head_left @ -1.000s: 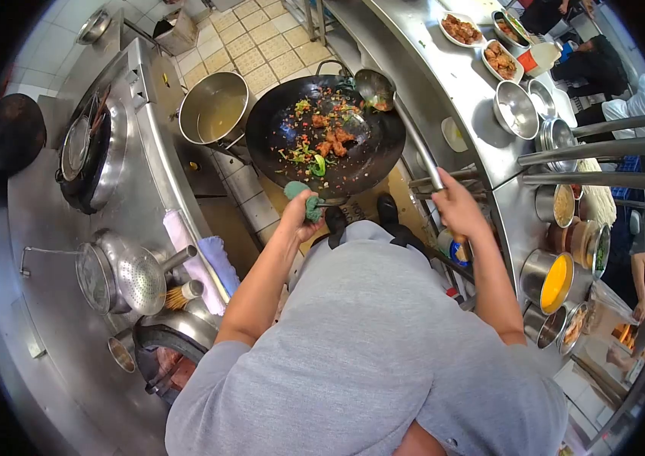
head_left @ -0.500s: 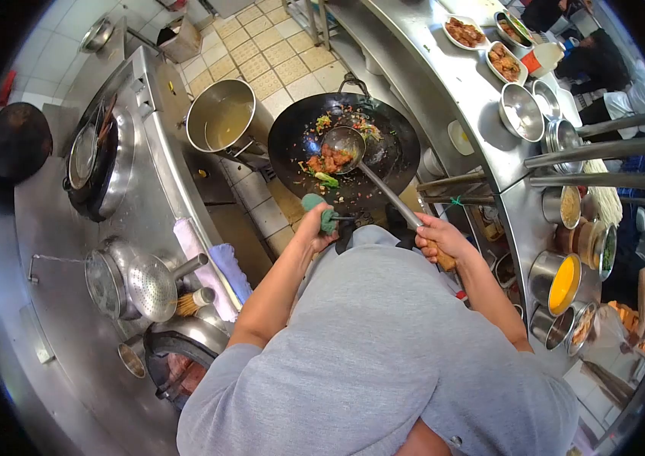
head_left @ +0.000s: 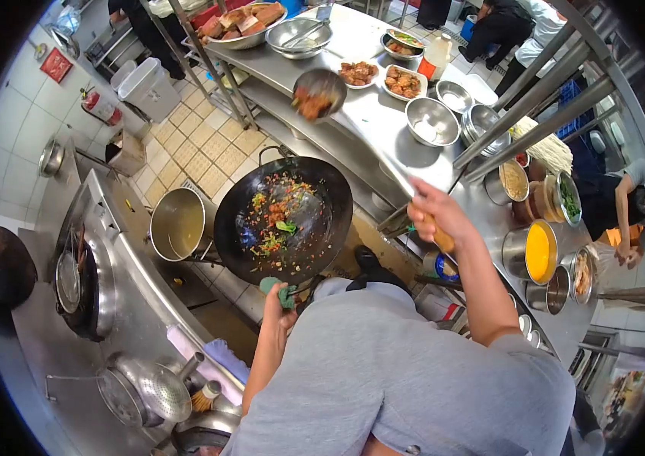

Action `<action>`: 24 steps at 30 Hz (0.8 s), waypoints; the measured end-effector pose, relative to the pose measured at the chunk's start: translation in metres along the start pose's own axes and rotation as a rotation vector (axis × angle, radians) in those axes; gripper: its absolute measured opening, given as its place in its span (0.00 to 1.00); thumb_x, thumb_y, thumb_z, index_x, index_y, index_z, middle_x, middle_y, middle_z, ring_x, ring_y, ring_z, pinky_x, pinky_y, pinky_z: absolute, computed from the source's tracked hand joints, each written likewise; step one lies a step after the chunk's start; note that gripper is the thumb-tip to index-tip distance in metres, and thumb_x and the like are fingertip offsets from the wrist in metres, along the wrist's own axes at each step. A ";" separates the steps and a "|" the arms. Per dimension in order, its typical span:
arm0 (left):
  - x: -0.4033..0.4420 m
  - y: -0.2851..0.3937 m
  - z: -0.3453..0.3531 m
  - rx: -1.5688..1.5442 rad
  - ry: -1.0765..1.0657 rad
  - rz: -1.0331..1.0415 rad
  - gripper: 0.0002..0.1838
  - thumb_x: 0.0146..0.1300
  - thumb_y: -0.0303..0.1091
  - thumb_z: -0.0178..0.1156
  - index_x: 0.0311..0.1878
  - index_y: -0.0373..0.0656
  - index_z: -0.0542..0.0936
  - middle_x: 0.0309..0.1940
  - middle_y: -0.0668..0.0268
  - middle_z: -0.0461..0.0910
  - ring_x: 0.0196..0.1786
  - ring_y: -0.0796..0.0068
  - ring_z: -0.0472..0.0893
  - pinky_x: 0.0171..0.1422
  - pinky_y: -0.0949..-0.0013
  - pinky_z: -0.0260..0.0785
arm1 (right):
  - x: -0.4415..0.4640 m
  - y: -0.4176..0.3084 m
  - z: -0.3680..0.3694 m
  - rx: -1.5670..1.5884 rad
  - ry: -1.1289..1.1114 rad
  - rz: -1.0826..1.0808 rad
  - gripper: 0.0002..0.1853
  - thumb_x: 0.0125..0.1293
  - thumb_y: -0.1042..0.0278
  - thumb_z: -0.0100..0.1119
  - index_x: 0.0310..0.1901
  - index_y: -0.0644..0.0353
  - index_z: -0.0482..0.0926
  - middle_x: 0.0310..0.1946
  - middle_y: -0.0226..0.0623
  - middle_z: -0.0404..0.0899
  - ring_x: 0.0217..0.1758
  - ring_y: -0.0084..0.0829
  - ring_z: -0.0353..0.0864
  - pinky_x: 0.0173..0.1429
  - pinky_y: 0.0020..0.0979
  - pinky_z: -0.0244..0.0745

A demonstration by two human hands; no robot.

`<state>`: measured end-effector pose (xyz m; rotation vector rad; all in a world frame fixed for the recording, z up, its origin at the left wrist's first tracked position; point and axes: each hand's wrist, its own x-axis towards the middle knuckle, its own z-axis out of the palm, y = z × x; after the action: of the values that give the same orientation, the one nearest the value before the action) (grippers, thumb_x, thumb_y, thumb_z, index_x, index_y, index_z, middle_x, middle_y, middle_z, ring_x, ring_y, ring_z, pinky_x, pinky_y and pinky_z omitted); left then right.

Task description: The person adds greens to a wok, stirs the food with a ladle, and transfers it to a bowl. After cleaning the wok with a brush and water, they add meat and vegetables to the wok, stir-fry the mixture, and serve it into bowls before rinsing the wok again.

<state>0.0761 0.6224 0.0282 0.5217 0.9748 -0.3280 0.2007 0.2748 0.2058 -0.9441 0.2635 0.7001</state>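
My right hand (head_left: 441, 213) is closed around the wooden handle of a long metal ladle (head_left: 372, 142). Reddish-brown chunks of food (head_left: 313, 102) fill its blurred bowl, raised close to the steel counter's edge. A dark wok (head_left: 328, 237), held away from the stove, is tilted in front of my body. Chopped red, yellow and green bits, a few brown pieces and a green leaf (head_left: 286, 226) lie in it. My left hand (head_left: 277, 313) grips the wok's handle through a green cloth (head_left: 285, 296).
Two white dishes of brown food, one a square dish (head_left: 405, 82), stand on the counter (head_left: 368, 30) near steel bowls (head_left: 433, 121). A tall pot of liquid (head_left: 178, 224) is left of the wok. Metal rails (head_left: 535, 114) cross at right. Other people work beyond the counter.
The ladle has risen out of the wok with chunks of food and swung over to the counter's edge. My view has turned rightward; my left hand still grips the wok.
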 end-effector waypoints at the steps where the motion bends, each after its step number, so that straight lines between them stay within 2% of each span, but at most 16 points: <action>1: 0.001 0.000 -0.002 0.013 0.001 -0.005 0.10 0.53 0.34 0.58 0.34 0.44 0.67 0.23 0.65 0.70 0.19 0.71 0.71 0.22 0.71 0.65 | 0.010 -0.009 0.002 -0.209 0.106 -0.102 0.27 0.68 0.68 0.47 0.67 0.51 0.53 0.23 0.28 0.65 0.14 0.16 0.61 0.17 0.20 0.59; 2: 0.000 0.001 -0.004 0.025 0.003 -0.011 0.10 0.53 0.36 0.58 0.33 0.44 0.68 0.23 0.65 0.70 0.19 0.71 0.71 0.22 0.71 0.65 | 0.020 -0.019 0.004 -0.418 0.214 -0.203 0.28 0.68 0.69 0.46 0.68 0.52 0.51 0.23 0.28 0.65 0.15 0.17 0.62 0.17 0.21 0.61; 4: -0.007 0.006 -0.002 0.043 -0.015 -0.058 0.10 0.54 0.37 0.58 0.33 0.44 0.69 0.21 0.66 0.71 0.19 0.71 0.71 0.22 0.71 0.64 | 0.052 -0.034 -0.004 -0.669 0.283 -0.302 0.30 0.67 0.69 0.45 0.69 0.54 0.50 0.23 0.28 0.66 0.16 0.18 0.64 0.18 0.22 0.63; 5: -0.009 0.007 -0.001 0.054 -0.030 -0.108 0.10 0.54 0.38 0.57 0.32 0.44 0.69 0.20 0.66 0.71 0.19 0.72 0.71 0.21 0.71 0.64 | 0.065 -0.044 -0.011 -0.667 0.286 -0.306 0.30 0.67 0.69 0.45 0.69 0.54 0.50 0.23 0.28 0.66 0.16 0.18 0.64 0.18 0.22 0.63; 10: -0.003 0.000 -0.005 0.020 0.008 -0.081 0.09 0.55 0.39 0.56 0.31 0.44 0.70 0.19 0.67 0.72 0.19 0.73 0.72 0.21 0.73 0.64 | 0.113 -0.069 -0.042 -0.754 0.416 -0.346 0.29 0.65 0.68 0.49 0.67 0.56 0.54 0.23 0.27 0.67 0.17 0.19 0.64 0.20 0.24 0.64; 11: -0.003 -0.001 -0.006 -0.005 0.021 -0.055 0.09 0.55 0.38 0.56 0.31 0.44 0.70 0.19 0.67 0.72 0.19 0.73 0.72 0.21 0.73 0.64 | 0.112 -0.074 -0.042 -0.768 0.418 -0.363 0.29 0.63 0.69 0.48 0.66 0.64 0.54 0.25 0.33 0.69 0.18 0.21 0.67 0.22 0.27 0.66; 17: -0.002 -0.005 -0.007 0.008 0.018 -0.036 0.08 0.55 0.35 0.57 0.33 0.45 0.70 0.24 0.66 0.74 0.20 0.74 0.73 0.22 0.73 0.64 | 0.105 -0.081 -0.045 -0.610 0.407 -0.322 0.30 0.64 0.69 0.48 0.67 0.60 0.53 0.24 0.31 0.68 0.19 0.21 0.66 0.21 0.26 0.65; 21: 0.002 -0.006 -0.009 0.009 0.001 -0.102 0.08 0.54 0.34 0.57 0.33 0.46 0.69 0.25 0.67 0.73 0.20 0.74 0.73 0.22 0.73 0.64 | 0.110 -0.086 -0.050 -0.550 0.388 -0.347 0.28 0.66 0.68 0.50 0.67 0.55 0.56 0.22 0.27 0.67 0.18 0.19 0.64 0.20 0.24 0.63; 24: 0.004 -0.005 -0.008 0.018 -0.009 -0.119 0.08 0.54 0.34 0.57 0.33 0.46 0.68 0.23 0.67 0.72 0.20 0.73 0.73 0.21 0.73 0.64 | 0.113 -0.087 -0.050 -0.520 0.354 -0.343 0.28 0.66 0.69 0.49 0.67 0.55 0.55 0.22 0.28 0.67 0.18 0.19 0.64 0.20 0.25 0.64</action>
<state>0.0705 0.6226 0.0198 0.4790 0.9967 -0.4458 0.3472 0.2494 0.1778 -1.5718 0.2245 0.2788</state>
